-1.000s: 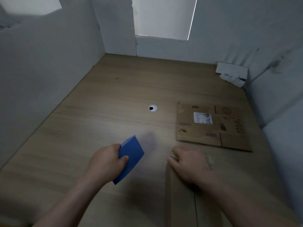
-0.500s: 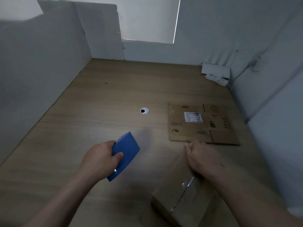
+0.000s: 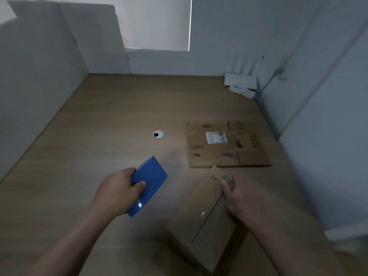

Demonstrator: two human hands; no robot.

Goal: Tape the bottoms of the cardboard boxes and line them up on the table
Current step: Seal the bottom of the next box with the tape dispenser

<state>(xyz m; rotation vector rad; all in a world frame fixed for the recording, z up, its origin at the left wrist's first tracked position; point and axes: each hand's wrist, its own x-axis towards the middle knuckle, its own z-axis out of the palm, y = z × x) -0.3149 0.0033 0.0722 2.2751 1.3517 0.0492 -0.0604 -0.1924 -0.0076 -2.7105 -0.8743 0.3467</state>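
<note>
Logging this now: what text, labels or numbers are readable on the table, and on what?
White sticker on the flattened brown cardboard sheet: dark handwriting, too blurred to read.
Printed marks on that cardboard: too small to read.
Blue patch on the white router: unreadable.
Blue plastic tool in the left hand, brown cardboard box in the right hand: no text visible.

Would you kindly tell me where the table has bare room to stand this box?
Free: between the cable hole and the left partition, and the far strip beyond the flat carton. Crowded: near right, around the box.
</note>
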